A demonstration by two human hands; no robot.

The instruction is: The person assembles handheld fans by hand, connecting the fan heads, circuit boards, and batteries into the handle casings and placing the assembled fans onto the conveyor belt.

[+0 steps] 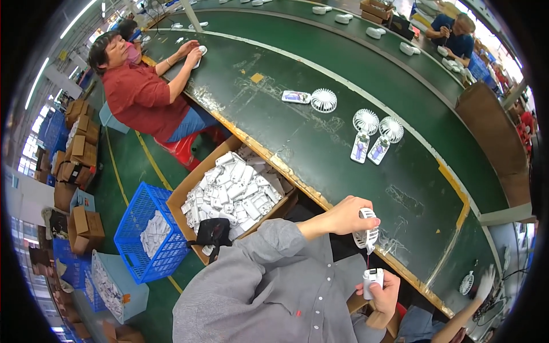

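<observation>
My left hand (346, 216) pinches the white round caged head (365, 235) of a small handheld fan near the table's front edge. Just below it, my right hand (386, 292) is closed around the fan's white handle (373, 278). Head and handle are apart, with a thin reddish wire running between them. Further up on the table lie three white fans whose handles show purple parts inside: a single fan (323, 101) to the left, and a pair, one fan (366, 122) beside another fan (392, 130).
A cardboard box (182, 201) full of white plastic casings stands left of me, against the dark green table (257, 108). A blue crate (137, 228) with white parts is beyond it. A co-worker in red (140, 88) sits further left; a gloved hand (486, 284) works at right.
</observation>
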